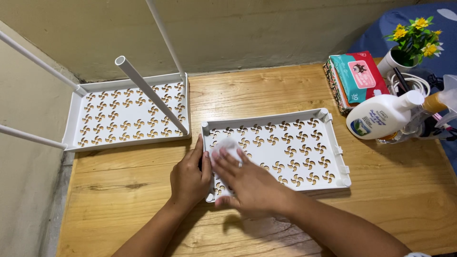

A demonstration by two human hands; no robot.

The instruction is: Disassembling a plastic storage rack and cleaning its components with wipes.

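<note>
On the light wooden plank table (pixel 266 90) a white plastic rectangular shelf tray with pinwheel-shaped cut-outs (pixel 290 147) lay flat, near the middle of the table. The left hand (pixel 189 178) gripped the left short edge of this tray, with the thumb over the rim and the fingers curled around it. The right hand (pixel 247 183) was flat and open, the fingers stretched, and it pressed a small white wipe (pixel 224 146) on the left part of the tray surface. The wipe was partly under the fingertips.

Behind and to the left, a second white tray of the same pattern (pixel 126 114) stood at the table corner, with thin white round poles (pixel 150 93) fitted in its corners. The two trays were near but did not touch.

At the right side of the table there was a teal and pink soft pack of wipes (pixel 358 76), a white lotion bottle lying on its side (pixel 383 115), and a white pot with yellow flowers (pixel 413 40).
</note>
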